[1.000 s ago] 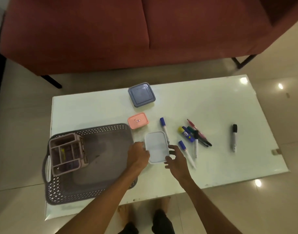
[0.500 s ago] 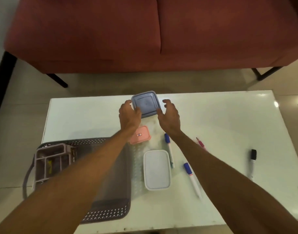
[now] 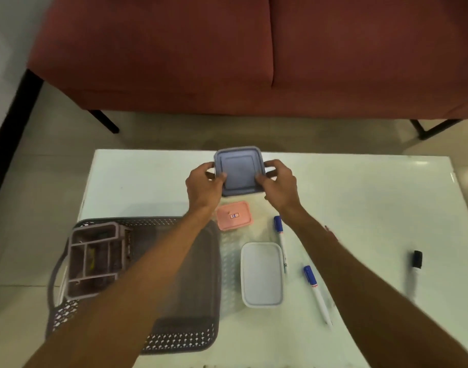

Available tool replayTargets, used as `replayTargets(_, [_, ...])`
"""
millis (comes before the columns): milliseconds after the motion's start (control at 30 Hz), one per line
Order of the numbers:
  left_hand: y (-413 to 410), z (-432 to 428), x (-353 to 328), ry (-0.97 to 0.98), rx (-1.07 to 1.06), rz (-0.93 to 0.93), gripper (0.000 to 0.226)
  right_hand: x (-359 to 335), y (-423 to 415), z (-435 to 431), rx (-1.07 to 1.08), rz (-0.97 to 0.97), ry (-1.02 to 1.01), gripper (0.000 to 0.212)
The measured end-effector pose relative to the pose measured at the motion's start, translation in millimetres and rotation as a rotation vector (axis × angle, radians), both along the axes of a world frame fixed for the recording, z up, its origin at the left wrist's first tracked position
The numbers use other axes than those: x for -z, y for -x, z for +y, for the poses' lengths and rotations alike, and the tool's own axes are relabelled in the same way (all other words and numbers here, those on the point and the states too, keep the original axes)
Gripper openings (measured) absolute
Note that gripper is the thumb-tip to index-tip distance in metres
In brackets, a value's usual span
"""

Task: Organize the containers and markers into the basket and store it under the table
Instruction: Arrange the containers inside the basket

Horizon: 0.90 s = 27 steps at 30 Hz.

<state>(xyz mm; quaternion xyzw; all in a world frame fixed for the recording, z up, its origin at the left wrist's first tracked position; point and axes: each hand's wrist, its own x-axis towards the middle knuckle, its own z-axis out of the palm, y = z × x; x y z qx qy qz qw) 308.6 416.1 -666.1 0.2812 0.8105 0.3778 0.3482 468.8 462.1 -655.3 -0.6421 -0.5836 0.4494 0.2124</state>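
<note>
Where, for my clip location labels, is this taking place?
Probably a home living room: a dark red upholstered sofa stands behind a low white glossy table on a pale tiled floor.

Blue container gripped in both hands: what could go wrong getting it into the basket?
1. The left hand and right hand grip the blue container only at its side edges; it may slip.
2. The pink container lies between it and the basket; a low carry could knock it.

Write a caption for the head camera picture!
Left hand and right hand grip the blue container, grey basket nearby.
</note>
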Motion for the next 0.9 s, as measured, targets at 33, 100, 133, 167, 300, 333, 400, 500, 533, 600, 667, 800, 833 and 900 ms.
replayTargets(33, [4.9, -14.6, -13.3, -0.020, 0.002, 0.007, 0.039, -12.3, 2.0, -11.9, 0.000, 0.020, 0.001, 0.029])
replayTargets(100, [15.7, -47.5, -36.6, -0.033, 0.002, 0.018, 0.040, -36.0, 8.6, -42.8, -0.003, 0.047, 0.009, 0.027])
replayTargets(133, [20.8, -63.4, -44.8, -0.035, 0.003, 0.018, 0.040, -45.7, 12.2, -58.8, -0.005, 0.056, 0.016, 0.027])
replayTargets(167, [27.0, -81.2, -53.1, -0.026, 0.006, 0.015, 0.041, -52.5, 18.0, -76.9, -0.009, 0.060, 0.035, 0.027])
replayTargets(300, [50.6, -148.2, -59.4, 0.049, -0.013, -0.023, 0.045, -60.0, 45.2, -141.9, -0.037, 0.022, 0.089, 0.026])
replayTargets(333, [56.6, -161.1, -55.2, 0.072, -0.014, -0.004, 0.045, -58.4, 52.4, -153.1, -0.053, -0.022, 0.094, 0.025])
replayTargets(400, [64.3, -180.4, -43.1, 0.140, 0.002, 0.033, 0.047, -47.6, 65.3, -171.1, -0.078, -0.120, 0.099, 0.022])
replayTargets(500, [67.2, -193.9, -26.8, 0.201, 0.037, 0.055, 0.046, -27.4, 80.3, -191.7, -0.125, -0.258, 0.091, 0.018])
replayTargets(533, [67.8, -195.4, -19.8, 0.213, 0.050, 0.058, 0.047, -22.6, 84.2, -196.9, -0.153, -0.316, 0.084, 0.021])
replayTargets(600, [68.4, -194.5, -8.7, 0.232, 0.069, 0.053, 0.050, -15.0, 90.0, -203.7, -0.193, -0.400, 0.063, 0.024])
replayTargets(667, [68.1, -189.5, -0.6, 0.236, 0.076, 0.065, 0.049, -12.3, 93.1, -207.0, -0.200, -0.430, 0.044, 0.024])
replayTargets(800, [65.9, -181.9, 9.0, 0.247, 0.101, 0.107, 0.038, -8.4, 94.8, -208.1, -0.197, -0.418, 0.036, 0.019])
replayTargets(833, [65.5, -180.9, 9.2, 0.255, 0.113, 0.116, 0.037, -7.1, 94.2, -208.0, -0.202, -0.414, 0.039, 0.018])
replayTargets(900, [65.9, -181.2, 11.8, 0.265, 0.129, 0.114, 0.037, -6.8, 92.7, -208.9, -0.208, -0.385, 0.039, 0.015])
